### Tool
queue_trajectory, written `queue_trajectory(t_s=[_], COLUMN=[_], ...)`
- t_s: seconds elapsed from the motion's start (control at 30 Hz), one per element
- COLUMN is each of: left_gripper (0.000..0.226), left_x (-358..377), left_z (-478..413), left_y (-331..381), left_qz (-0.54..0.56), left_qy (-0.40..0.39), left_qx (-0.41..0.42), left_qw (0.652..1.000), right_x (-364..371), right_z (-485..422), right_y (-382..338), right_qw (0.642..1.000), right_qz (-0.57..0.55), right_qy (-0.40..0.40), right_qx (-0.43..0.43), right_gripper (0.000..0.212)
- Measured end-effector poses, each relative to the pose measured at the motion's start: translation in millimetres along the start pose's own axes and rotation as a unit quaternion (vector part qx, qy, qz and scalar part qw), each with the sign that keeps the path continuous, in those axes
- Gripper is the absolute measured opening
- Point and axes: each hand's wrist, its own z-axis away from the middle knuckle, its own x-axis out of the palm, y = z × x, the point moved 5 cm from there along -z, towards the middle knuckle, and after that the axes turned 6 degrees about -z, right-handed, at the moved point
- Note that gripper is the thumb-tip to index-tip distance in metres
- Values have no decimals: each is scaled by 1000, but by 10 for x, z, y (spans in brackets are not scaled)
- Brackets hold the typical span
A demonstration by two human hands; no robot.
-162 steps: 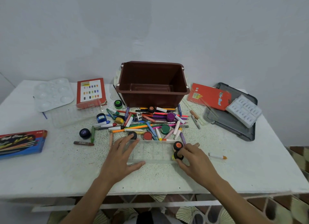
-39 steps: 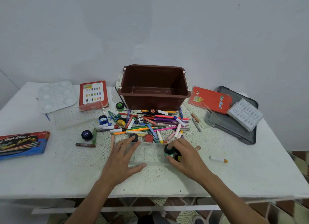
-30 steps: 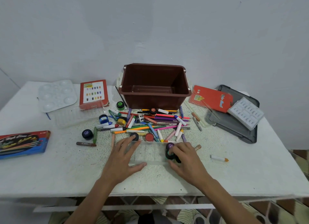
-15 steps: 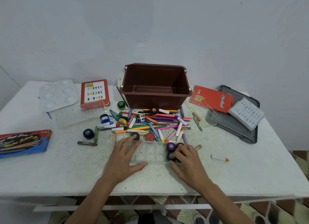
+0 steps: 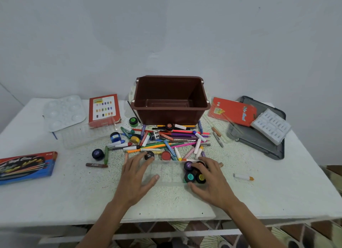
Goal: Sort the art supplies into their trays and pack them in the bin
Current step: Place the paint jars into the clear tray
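A clear compartment tray (image 5: 166, 173) lies at the table's near middle. My left hand (image 5: 137, 175) rests flat and open on its left end. My right hand (image 5: 211, 181) is spread over the right end, its fingers touching a cluster of small paint jars in the tray: purple (image 5: 188, 165), teal (image 5: 190, 177), yellow (image 5: 201, 177). A further jar is half hidden under my fingers. Behind the tray lies a pile of pens, markers and crayons (image 5: 166, 142), then the empty brown bin (image 5: 170, 116).
Loose jars sit around the pile: red (image 5: 166, 155), black (image 5: 149, 155), dark blue (image 5: 97, 154). On the left are a white palette (image 5: 64, 110), a red box (image 5: 103, 109) and a marker box (image 5: 26, 166). A grey lid (image 5: 259, 138) and white tray (image 5: 271, 125) lie on the right.
My right hand has set the purple jar into the tray beside the others and eased back, uncovering the teal and yellow jars. My left hand has stayed on the tray.
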Motion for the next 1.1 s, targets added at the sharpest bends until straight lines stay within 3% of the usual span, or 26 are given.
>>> queue_trajectory(t_s=[0.3, 0.6, 0.7, 0.93, 1.1], left_gripper=[37, 56, 50, 28, 32], left_x=[-23, 107, 93, 5, -146], left_z=[-418, -863, -944, -965, -802], left_y=[226, 432, 455, 502, 510], left_qz=[2, -142, -167, -86, 97], left_qy=[52, -100, -118, -113, -64], left_qx=[-2, -28, -28, -46, -26], left_qw=[999, 984, 978, 989, 993], right_x=[49, 117, 123, 121, 126], right_z=[73, 116, 119, 120, 119], right_y=[66, 128, 134, 149, 160], right_qw=[999, 999, 999, 999, 999], right_qz=[-21, 23, 25, 11, 9], right_qy=[26, 38, 41, 40, 41], right_qx=[5, 13, 15, 23, 22], right_gripper=[62, 69, 69, 70, 69])
